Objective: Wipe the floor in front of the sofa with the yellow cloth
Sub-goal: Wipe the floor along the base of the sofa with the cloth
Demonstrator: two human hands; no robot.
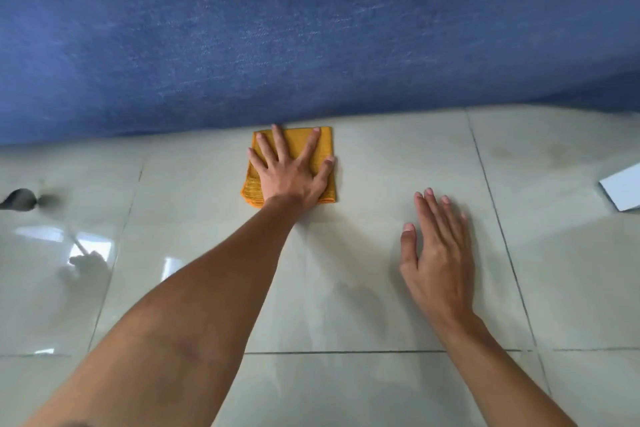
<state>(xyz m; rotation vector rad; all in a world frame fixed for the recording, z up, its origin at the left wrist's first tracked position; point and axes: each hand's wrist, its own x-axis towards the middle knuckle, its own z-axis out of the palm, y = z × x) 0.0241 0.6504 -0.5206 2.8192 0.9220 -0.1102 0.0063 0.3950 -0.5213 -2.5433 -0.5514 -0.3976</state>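
Left hand (291,170) flat, fingers spread, pressing folded yellow cloth (325,146) onto floor (381,305) right at sofa (311,38) edge. Right hand (438,253) open (fingers together), holding nothing.

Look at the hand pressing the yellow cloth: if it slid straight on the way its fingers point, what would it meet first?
The left hand lies flat on the cloth, fingers aimed at the sofa. It would probably meet the sofa's blue front almost at once; the middle fingertip already looks level with its bottom edge.

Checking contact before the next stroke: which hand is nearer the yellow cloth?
Left. The left hand lies flat on the yellow cloth; the right hand rests on bare floor to its right.
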